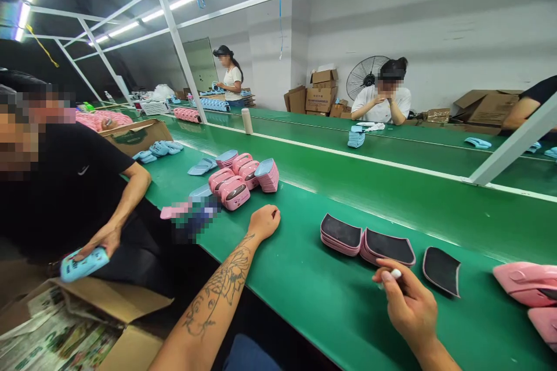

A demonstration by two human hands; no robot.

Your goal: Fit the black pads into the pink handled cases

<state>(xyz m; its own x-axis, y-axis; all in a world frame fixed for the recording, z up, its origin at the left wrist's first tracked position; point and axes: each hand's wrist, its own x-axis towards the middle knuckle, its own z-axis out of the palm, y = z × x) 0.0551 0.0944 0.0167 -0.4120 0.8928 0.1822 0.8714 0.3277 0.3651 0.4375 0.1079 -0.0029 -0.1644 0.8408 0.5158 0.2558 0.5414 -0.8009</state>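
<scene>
small white-tipped item [395,273] pinched in r hand [409,307], 2 stacks of black-faced panels [389,245] set approx 11 o'clock of it, lone panel [441,272] at 1–2, l hand [264,222] curled closed on grn tabletop [300,295], pink cases [235,190] grouped at its 10–11

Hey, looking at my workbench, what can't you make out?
In the head view:
- Left hand: its curled fingers hide whether anything is inside.
- White-tipped item in the right hand: fingers cover most of it, so its kind is unclear.
- Pink cases at far right: cut off by the picture's edge.
- Dark patch beside the pink stacks: pixelated.
</scene>
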